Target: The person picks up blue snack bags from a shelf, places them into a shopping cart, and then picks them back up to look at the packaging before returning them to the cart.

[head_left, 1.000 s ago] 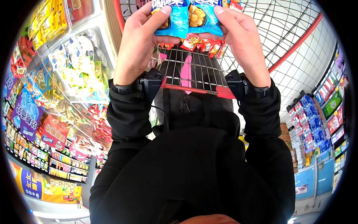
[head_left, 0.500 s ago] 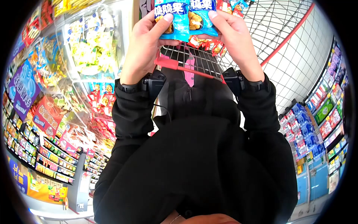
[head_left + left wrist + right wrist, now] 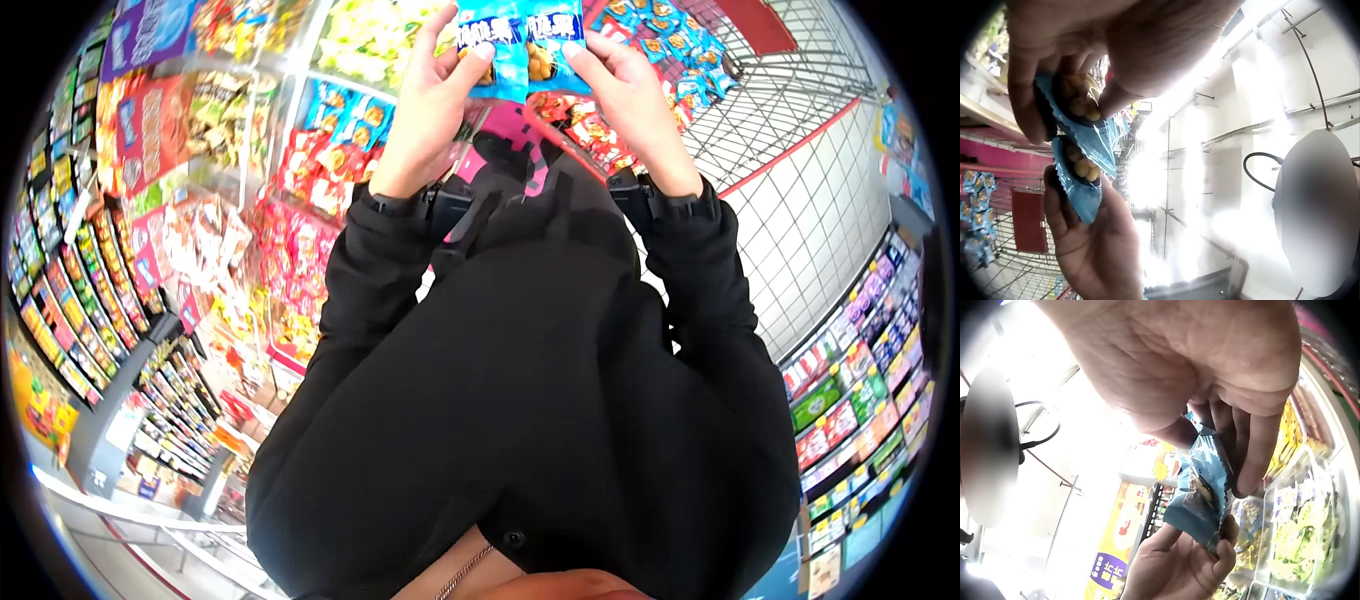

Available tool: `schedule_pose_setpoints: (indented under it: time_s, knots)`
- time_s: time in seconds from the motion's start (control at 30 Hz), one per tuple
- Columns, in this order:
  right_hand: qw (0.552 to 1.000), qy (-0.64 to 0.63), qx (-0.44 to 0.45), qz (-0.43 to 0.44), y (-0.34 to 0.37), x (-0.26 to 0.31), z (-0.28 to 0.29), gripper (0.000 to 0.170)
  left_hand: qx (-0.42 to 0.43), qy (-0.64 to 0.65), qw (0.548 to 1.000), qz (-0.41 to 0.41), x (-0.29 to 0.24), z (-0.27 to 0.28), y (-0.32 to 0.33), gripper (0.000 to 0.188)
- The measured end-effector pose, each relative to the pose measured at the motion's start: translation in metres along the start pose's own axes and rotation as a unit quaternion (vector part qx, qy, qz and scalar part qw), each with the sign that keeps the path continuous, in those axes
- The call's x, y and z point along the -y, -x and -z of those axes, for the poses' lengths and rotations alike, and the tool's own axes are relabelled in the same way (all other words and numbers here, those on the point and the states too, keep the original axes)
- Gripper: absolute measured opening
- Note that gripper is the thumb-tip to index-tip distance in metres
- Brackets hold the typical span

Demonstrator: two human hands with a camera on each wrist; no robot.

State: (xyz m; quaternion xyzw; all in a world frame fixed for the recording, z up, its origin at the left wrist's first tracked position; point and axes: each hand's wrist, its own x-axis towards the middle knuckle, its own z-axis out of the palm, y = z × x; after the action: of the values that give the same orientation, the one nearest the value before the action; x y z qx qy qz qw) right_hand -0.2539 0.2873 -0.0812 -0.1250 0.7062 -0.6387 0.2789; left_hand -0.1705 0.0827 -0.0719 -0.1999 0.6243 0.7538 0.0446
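- Red-trimmed wire shopping cart (image 3: 790, 85): carries a pile of small red packets (image 3: 592, 128) near its red rim, plus a spread of small blue packets (image 3: 695, 68) farther in.
- Clear plastic display bin (image 3: 1285, 586): full of light-green and white packets (image 3: 1300, 534), seen from the right wrist. Yellow packets (image 3: 1286, 439) sit next to it, above in that view.
- Head view, person's left: more display stock. Blue packets (image 3: 348, 118) sit beside red ones, pink-red packets (image 3: 295, 250) nearer the person.
- Left blue foil snack packet (image 3: 508, 72) and right blue foil snack packet (image 3: 545, 62): held up side by side in front of the person, inner edges meeting. Can't tell if they're joined.
- Both look alike: shiny light-blue wrapper, darker blue band with white characters, dark round patch with tan nut-like pieces. Serrated edge and wrinkled foil show in the left wrist view. Small print unreadable.
- Left hand (image 3: 432, 110): pinches the left packet, thumb on its front, fingers behind.
- Right hand (image 3: 637, 105): same grip on the right packet, thumb on its front.
- Black sleeves (image 3: 362, 270) on both arms, dark camera unit at each wrist.
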Motion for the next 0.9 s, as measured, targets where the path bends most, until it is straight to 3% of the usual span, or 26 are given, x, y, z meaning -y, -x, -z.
schedule_pose_setpoints:
  time_s: [0.03, 0.13, 0.2, 0.27, 0.3, 0.4, 0.5, 0.6, 0.63, 0.77, 0.87, 0.9]
  knots:
    - [0.997, -0.037, 0.012, 0.064, -0.008, -0.008, -0.015, 0.036, -0.009, -0.001, 1.000, -0.022, -0.002, 0.009, 0.005, 0.057]
    - [0.997, -0.040, 0.050, 0.034, -0.009, 0.013, -0.049, 0.042, -0.087, 0.019, 0.994, -0.066, -0.009, 0.027, 0.027, 0.055]
    - [0.994, -0.030, 0.062, 0.082, -0.011, 0.021, -0.076, 0.043, -0.096, 0.024, 0.993, -0.068, -0.008, 0.044, 0.041, 0.046]
    - [0.992, -0.029, 0.088, 0.086, -0.013, 0.028, -0.099, 0.043, -0.098, 0.086, 0.987, -0.094, -0.012, 0.051, 0.053, 0.042]
    - [0.988, 0.050, 0.088, 0.116, -0.007, 0.044, -0.110, 0.041, -0.102, 0.101, 0.985, -0.100, -0.016, 0.054, 0.062, 0.041]
    - [0.977, -0.117, 0.172, 0.042, -0.002, 0.066, -0.134, 0.038, -0.045, 0.185, 0.973, -0.132, -0.015, 0.068, 0.083, 0.046]
    - [0.965, -0.114, 0.227, 0.061, -0.006, 0.071, -0.151, 0.036, -0.036, 0.220, 0.963, -0.151, -0.022, 0.082, 0.104, 0.051]
    - [0.979, -0.029, 0.151, 0.136, 0.002, 0.090, -0.168, 0.035, -0.040, 0.251, 0.957, -0.143, -0.025, 0.096, 0.123, 0.052]
    - [0.972, 0.024, 0.171, 0.158, 0.002, 0.103, -0.169, 0.038, -0.040, 0.245, 0.958, -0.141, -0.028, 0.100, 0.130, 0.052]
    - [0.899, 0.251, 0.227, 0.277, 0.008, 0.132, -0.169, 0.050, -0.043, 0.201, 0.967, -0.148, -0.027, 0.114, 0.146, 0.050]
    - [0.909, 0.174, 0.304, 0.228, -0.011, 0.099, -0.168, 0.036, -0.058, 0.211, 0.968, -0.120, -0.025, 0.122, 0.158, 0.048]
    - [0.918, 0.190, 0.316, 0.144, -0.003, 0.111, -0.167, 0.035, -0.071, 0.212, 0.969, -0.104, -0.025, 0.124, 0.161, 0.046]
